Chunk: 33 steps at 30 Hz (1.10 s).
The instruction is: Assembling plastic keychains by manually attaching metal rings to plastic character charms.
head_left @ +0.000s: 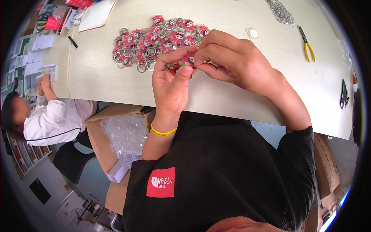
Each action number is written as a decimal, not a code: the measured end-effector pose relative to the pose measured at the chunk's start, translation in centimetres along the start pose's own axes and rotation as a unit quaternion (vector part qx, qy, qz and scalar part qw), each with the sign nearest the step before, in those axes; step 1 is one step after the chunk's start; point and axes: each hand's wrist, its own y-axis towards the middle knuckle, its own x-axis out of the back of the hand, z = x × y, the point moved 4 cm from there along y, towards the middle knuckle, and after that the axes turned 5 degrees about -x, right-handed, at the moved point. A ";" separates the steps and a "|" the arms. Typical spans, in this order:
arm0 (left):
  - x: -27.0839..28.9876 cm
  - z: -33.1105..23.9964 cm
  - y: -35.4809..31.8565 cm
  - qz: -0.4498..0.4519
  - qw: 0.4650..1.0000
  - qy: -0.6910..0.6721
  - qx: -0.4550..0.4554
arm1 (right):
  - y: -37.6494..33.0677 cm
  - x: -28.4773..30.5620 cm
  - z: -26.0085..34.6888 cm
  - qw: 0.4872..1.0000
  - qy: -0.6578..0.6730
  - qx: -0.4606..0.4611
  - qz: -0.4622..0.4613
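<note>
My left hand (170,79), with a yellow band at its wrist, holds a red keychain charm (188,60) between thumb and fingers. Another red charm (172,69) shows within the same hand, by the palm. The fingertips of my right hand (241,58) are pinched together at the right edge of the held charm; any small part between them is hidden. Just beyond my hands lies a loose pile of keychains (154,38), red and clear with metal rings, each bearing a small figure.
Yellow-handled pliers (306,45) lie at the right, near a heap of silver chains (282,14). A small clear square with a round white piece (252,33) sits beyond my right hand. A cardboard box (101,137) with clear plastic bags stands below the table. Another person (58,120) sits at left.
</note>
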 end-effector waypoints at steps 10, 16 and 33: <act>-0.2 -0.2 -0.9 0.030 0.997 0.061 0.027 | 0.4 -0.1 -2.9 0.949 0.236 -0.208 0.018; -0.5 -1.4 -0.5 0.006 0.997 0.071 -0.022 | 0.7 0.2 -0.8 0.985 0.159 -0.061 0.041; -1.5 -3.0 -4.1 0.005 0.991 0.114 -0.066 | -0.4 -0.9 2.6 0.992 0.119 -0.026 0.020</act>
